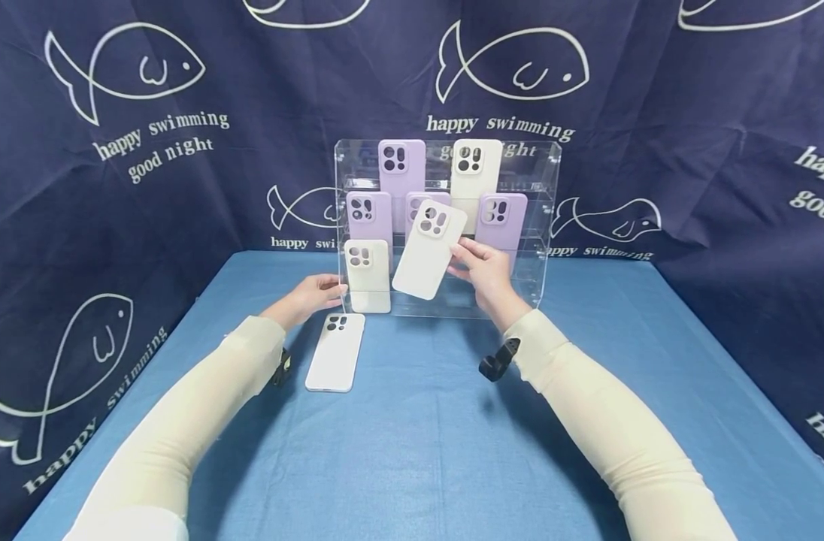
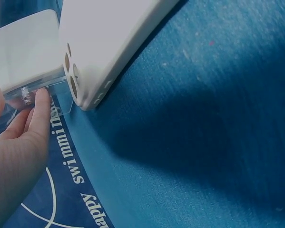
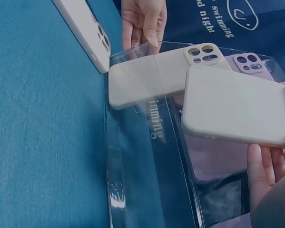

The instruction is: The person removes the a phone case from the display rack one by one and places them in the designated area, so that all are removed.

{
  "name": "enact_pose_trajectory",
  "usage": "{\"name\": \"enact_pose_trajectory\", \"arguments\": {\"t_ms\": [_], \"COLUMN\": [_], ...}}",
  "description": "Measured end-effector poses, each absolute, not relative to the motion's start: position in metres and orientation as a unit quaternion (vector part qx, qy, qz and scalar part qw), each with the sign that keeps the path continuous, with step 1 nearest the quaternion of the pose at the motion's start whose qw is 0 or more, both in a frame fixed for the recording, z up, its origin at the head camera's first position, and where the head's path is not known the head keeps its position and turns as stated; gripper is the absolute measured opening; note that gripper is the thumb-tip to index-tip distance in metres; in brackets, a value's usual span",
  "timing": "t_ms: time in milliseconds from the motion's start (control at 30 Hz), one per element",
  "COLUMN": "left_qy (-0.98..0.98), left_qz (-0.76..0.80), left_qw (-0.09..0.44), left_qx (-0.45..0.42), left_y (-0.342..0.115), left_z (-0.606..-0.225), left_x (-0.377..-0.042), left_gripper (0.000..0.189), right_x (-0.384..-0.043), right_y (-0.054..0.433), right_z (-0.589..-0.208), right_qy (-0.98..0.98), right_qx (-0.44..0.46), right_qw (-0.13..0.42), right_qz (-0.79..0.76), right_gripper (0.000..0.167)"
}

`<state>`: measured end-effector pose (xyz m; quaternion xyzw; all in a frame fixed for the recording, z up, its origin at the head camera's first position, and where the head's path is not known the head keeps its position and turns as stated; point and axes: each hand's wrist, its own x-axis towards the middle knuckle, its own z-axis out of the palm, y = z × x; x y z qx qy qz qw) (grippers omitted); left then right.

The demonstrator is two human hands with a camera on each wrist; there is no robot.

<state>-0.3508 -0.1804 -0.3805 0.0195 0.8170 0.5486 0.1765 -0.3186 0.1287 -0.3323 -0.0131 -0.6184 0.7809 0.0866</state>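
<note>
My right hand (image 1: pixel 488 272) pinches a white phone case (image 1: pixel 425 255) by its right edge, thumb in front. The case is tilted, its camera cutouts at the top, before the tiers of a clear acrylic display stand (image 1: pixel 462 304). My left hand (image 1: pixel 319 291) grips the stand's lower left side; in the right wrist view its thumb (image 3: pixel 152 31) lies over the clear edge. Beside that hand, a white phone case (image 1: pixel 370 279) stands in the bottom tier. The held case partly hides a purple phone case (image 1: pixel 417 201) in the middle tier.
A white phone case (image 1: pixel 336 353) lies on the blue tablecloth (image 1: pixel 412 451) before the stand's left end. Upper tiers hold a purple case (image 1: pixel 403 173), a white case (image 1: pixel 481 169) and more purple ones. A dark blue curtain (image 1: pixel 304 90) with fish drawings hangs behind.
</note>
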Motion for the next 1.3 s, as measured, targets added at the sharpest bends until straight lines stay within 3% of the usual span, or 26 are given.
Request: {"name": "enact_pose_trajectory", "arguments": {"t_ms": [1300], "left_qy": [0.817], "left_qz": [0.551], "left_qw": [0.168], "left_qx": [0.001], "left_y": [-0.176], "left_z": [-0.381], "left_x": [-0.351], "left_gripper": [0.053], "right_x": [-0.295], "right_y": [0.117], "right_z": [-0.357], "right_qy": [-0.654], "right_qx": [-0.027], "right_qw": [-0.036], "right_qz": [0.755], "right_gripper": [0.037]}}
